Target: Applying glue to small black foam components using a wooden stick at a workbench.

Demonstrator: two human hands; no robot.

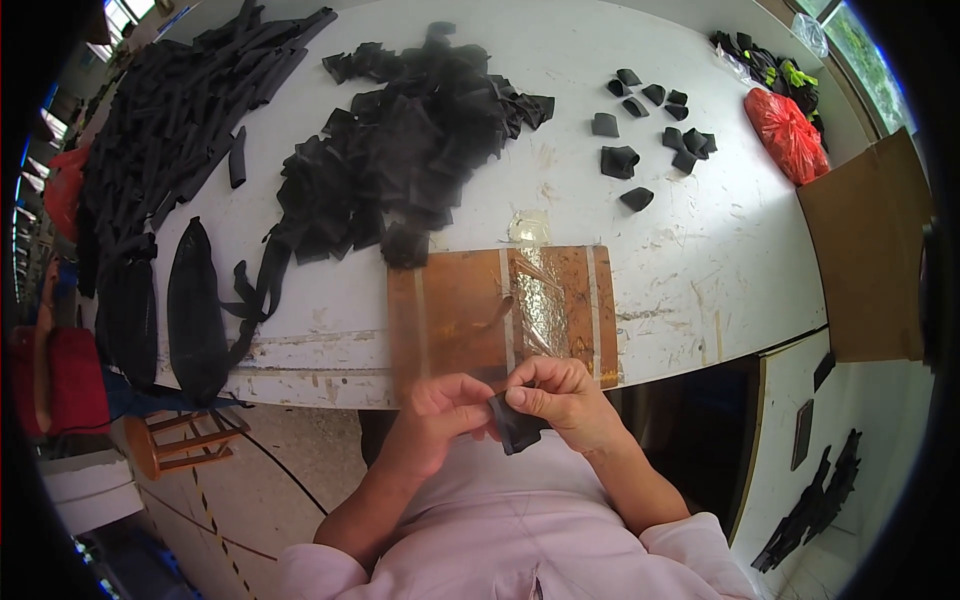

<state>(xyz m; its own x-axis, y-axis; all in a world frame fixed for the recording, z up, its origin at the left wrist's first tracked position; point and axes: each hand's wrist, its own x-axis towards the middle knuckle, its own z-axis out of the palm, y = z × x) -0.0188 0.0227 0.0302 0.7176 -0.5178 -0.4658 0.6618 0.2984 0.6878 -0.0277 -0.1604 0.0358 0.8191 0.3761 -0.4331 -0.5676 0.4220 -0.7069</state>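
Both my hands meet just below the table's front edge, pinching one small black fabric piece [516, 425]. My left hand [440, 415] grips its left end with curled fingers. My right hand [562, 397] folds over its top with thumb and fingers. Right above the hands a brown board [455, 310] with tape strips and a shiny clear film lies on the white table [690, 260]. A big heap of black fabric pieces [410, 140] sits beyond the board. Several folded black pieces [650, 125] lie apart at the back right.
Long black strips [190, 100] and black pouches [195, 310] cover the table's left side. A red plastic bag [788, 135] and dark gloves lie at the far right corner. A cardboard sheet [868, 250] stands right; a wooden stool [180, 440] lower left.
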